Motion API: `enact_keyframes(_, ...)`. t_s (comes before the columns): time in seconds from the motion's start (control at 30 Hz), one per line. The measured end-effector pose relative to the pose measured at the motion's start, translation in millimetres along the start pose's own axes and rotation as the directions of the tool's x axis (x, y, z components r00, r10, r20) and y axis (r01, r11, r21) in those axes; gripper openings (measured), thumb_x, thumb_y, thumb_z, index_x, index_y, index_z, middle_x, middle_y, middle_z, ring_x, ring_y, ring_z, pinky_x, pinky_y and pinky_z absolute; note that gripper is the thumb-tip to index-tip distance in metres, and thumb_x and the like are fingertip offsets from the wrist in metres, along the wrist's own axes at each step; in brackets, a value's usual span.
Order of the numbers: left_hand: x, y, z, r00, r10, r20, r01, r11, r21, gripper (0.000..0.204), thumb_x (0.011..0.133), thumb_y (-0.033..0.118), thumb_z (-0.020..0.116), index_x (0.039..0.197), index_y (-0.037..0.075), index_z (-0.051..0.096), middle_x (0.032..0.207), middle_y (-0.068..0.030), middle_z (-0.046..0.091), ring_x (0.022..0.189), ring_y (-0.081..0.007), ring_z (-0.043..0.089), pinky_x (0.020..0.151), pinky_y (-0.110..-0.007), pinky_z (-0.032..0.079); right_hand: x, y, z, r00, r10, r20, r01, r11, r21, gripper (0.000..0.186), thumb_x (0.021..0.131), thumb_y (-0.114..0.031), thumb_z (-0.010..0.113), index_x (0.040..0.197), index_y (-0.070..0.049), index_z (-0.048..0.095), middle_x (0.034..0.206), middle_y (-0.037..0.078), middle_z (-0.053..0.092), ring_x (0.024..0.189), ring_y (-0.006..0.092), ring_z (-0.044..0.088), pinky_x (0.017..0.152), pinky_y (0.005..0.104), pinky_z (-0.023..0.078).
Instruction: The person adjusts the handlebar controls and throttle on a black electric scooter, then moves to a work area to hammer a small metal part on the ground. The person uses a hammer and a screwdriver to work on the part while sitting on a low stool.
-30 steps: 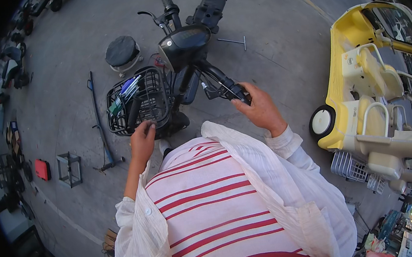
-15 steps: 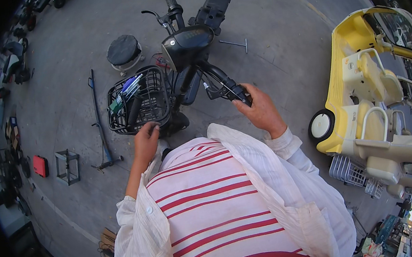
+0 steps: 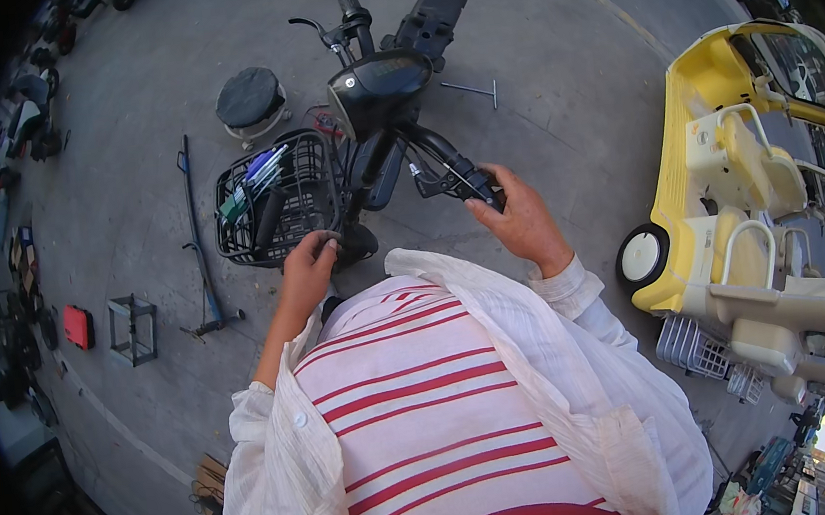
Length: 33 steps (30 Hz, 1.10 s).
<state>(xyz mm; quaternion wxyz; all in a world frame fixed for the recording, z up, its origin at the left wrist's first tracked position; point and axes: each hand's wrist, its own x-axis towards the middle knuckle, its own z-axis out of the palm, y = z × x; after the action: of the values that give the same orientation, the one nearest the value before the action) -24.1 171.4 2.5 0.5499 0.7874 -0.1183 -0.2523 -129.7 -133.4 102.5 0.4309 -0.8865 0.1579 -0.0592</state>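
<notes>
In front of me stands a dark electric bike (image 3: 394,76) with a black wire basket (image 3: 241,253) at its front. My right hand (image 3: 526,220) is closed round the near handlebar grip (image 3: 479,190), beside its brake lever. My left hand (image 3: 311,265) has its fingers bent and pressed together at the basket's near corner, on the rim. Inside the basket lie a bundle of slim purple, white and green items (image 3: 261,173) and a dark cylinder (image 3: 270,217). The far grip (image 3: 348,3) and the black seat (image 3: 432,16) point away from me.
A round dark-topped stool (image 3: 249,99) and a T-shaped tool (image 3: 471,90) are beyond the bike. Leftward are a long metal bar (image 3: 195,220), a metal frame (image 3: 132,330) and a red case (image 3: 79,327). A yellow and cream three-wheeler (image 3: 716,175) is parked at right.
My left hand has shifted slightly right and up along the basket's near rim. My right hand stays on the grip. The bike has barely moved in the picture.
</notes>
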Motion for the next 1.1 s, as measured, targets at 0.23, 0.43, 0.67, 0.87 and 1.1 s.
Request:
enact_keyframes(0.23, 46, 71, 52, 0.984, -0.059, 0.171, 0.118, 0.924, -0.365, 0.039, 0.094, 0.015, 0.055, 0.13, 0.001, 0.052, 0.115, -0.0101, 0.062, 0.09, -0.0138, 0.058, 0.078, -0.028, 0.049, -10, -15, 0, 0.986, -0.163, -0.022, 0.147, 0.932, -0.333, 0.062, 0.083, -0.022, 0.07, 0.137, -0.008, 0.043, 0.113, 0.02, 0.059, 0.095, 0.0352, 0.061, 0.08, 0.039, 0.05)
enact_keyframes(0.43, 65, 93, 75, 0.956, -0.094, 0.278, 0.234, 0.814, -0.531, 0.044, 0.093, 0.017, 0.059, 0.133, 0.002, 0.049, 0.106, -0.0062, 0.06, 0.09, -0.014, 0.057, 0.079, -0.031, 0.05, -16, -16, 9, 0.996, -0.066, -0.066, 0.043, 0.95, -0.309, 0.064, 0.084, -0.02, 0.068, 0.139, -0.008, 0.038, 0.117, 0.021, 0.058, 0.1, 0.0385, 0.061, 0.079, 0.0404, 0.05)
enact_keyframes(0.67, 68, 99, 78, 0.929, -0.103, 0.354, 0.289, 0.799, -0.528, 0.02, 0.091, 0.017, 0.061, 0.108, 0.006, 0.057, 0.094, -0.0004, 0.057, 0.086, -0.0119, 0.056, 0.079, -0.031, 0.051, -14, -9, 9, 0.991, -0.107, -0.081, 0.081, 0.957, -0.279, 0.061, 0.085, -0.02, 0.067, 0.138, -0.006, 0.039, 0.121, 0.021, 0.057, 0.103, 0.0383, 0.06, 0.081, 0.0411, 0.051)
enact_keyframes(0.87, 67, 101, 80, 0.92, -0.083, 0.384, 0.318, 0.729, -0.605, 0.016, 0.093, 0.014, 0.058, 0.106, 0.006, 0.055, 0.097, -0.0012, 0.058, 0.089, -0.0124, 0.058, 0.082, -0.032, 0.052, -14, -9, 9, 0.992, -0.091, -0.09, 0.063, 0.959, -0.277, 0.059, 0.086, -0.021, 0.066, 0.137, -0.007, 0.041, 0.12, 0.021, 0.058, 0.102, 0.0374, 0.061, 0.081, 0.041, 0.051)
enact_keyframes(1.1, 63, 106, 78, 0.926, -0.096, 0.366, 0.316, 0.73, -0.607, 0.043, 0.092, 0.013, 0.058, 0.13, -0.003, 0.044, 0.109, -0.0089, 0.059, 0.095, -0.019, 0.063, 0.082, -0.031, 0.055, -15, -11, 9, 0.994, -0.065, -0.09, 0.038, 0.961, -0.274, 0.059, 0.086, -0.022, 0.066, 0.137, -0.007, 0.041, 0.117, 0.021, 0.06, 0.099, 0.0372, 0.063, 0.08, 0.0406, 0.051)
